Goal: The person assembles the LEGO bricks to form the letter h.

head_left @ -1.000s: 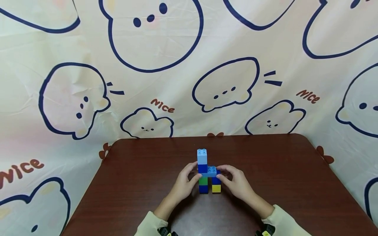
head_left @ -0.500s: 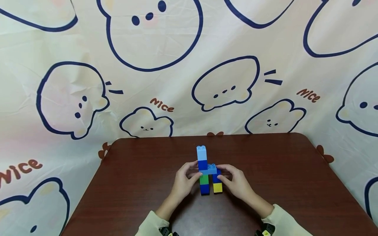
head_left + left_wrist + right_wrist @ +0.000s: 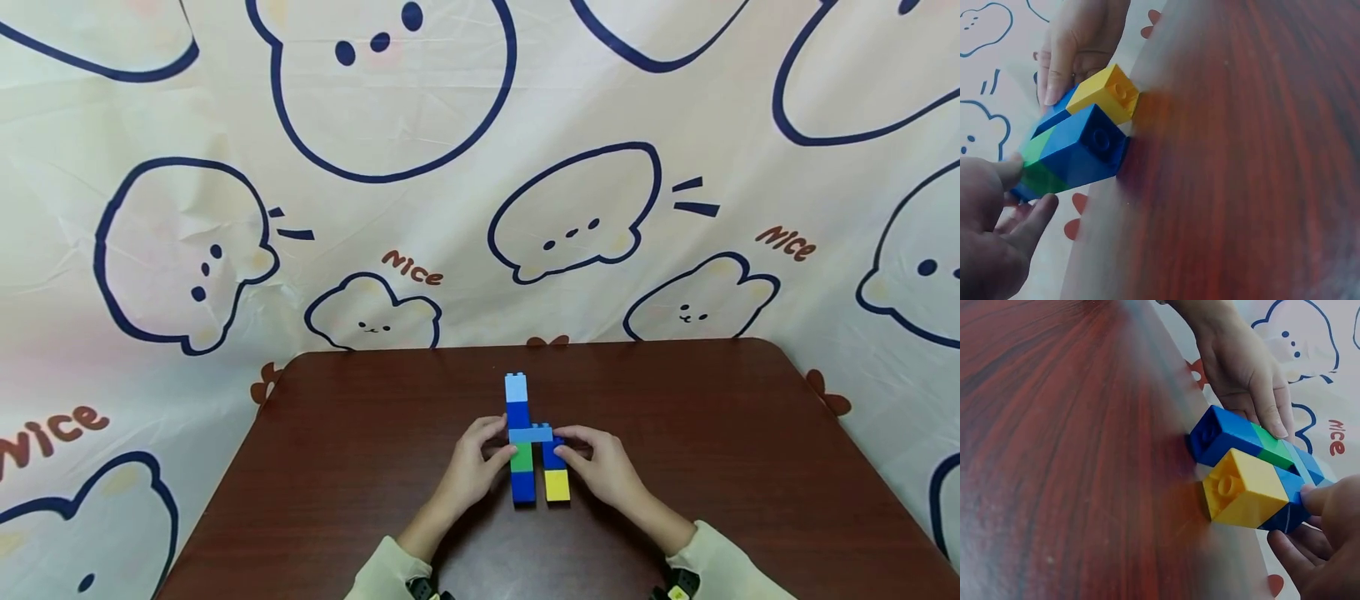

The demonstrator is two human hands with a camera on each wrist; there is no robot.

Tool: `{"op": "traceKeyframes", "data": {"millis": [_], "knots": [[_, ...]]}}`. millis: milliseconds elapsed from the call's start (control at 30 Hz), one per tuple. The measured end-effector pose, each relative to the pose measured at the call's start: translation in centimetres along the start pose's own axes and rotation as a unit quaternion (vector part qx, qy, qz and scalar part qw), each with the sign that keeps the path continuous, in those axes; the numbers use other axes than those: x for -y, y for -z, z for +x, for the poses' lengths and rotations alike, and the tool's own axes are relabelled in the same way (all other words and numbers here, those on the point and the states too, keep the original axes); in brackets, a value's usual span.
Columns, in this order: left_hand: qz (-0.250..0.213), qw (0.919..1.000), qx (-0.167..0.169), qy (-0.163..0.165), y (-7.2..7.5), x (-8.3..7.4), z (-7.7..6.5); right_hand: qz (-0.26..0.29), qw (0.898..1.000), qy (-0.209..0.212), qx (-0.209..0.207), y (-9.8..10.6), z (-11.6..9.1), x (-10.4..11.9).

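Note:
A toy-brick model is held up by both hands over the table, and its hollow undersides show in the wrist views. Its left leg has a dark blue brick at the bottom under a green brick. The right leg has a yellow brick under a dark blue one. A light blue brick bridges the legs, with a dark blue brick and a light blue brick stacked above its left end. My left hand pinches the left column near the green brick. My right hand pinches the right leg's dark blue brick.
The brown wooden table spreads out around the hands. Behind it hangs a pale cloth printed with cartoon outlines. Dark devices with yellow parts sit at the wrists, near the light sleeves.
The model has tilted back: its foot has swung toward me, and its top studs now show almost edge-on. Both hands keep their hold, with the left thumb slightly lower.

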State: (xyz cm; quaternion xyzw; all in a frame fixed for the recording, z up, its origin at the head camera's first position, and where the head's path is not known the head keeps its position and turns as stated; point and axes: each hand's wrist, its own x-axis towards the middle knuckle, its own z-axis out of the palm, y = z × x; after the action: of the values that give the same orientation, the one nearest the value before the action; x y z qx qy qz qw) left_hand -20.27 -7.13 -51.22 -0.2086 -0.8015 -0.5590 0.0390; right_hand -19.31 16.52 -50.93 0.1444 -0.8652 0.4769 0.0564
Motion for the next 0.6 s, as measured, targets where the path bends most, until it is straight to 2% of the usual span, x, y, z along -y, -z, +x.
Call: {"op": "traceKeyframes", "data": {"millis": [100,300,600], "knots": [[0.018,0.9998,0.003,0.009,-0.11,0.00,0.00,-0.003,1.000,0.001,0.001,-0.02,-0.06,-0.25],[0.005,0.9999,-0.006,0.007,-0.50,0.08,0.04,-0.005,1.000,-0.013,-0.011,-0.20,-0.20,-0.50],[0.016,0.9994,-0.009,0.031,-0.99,0.22,0.22,-0.013,0.999,-0.036,-0.021,-0.44,-0.27,-0.99]]}}
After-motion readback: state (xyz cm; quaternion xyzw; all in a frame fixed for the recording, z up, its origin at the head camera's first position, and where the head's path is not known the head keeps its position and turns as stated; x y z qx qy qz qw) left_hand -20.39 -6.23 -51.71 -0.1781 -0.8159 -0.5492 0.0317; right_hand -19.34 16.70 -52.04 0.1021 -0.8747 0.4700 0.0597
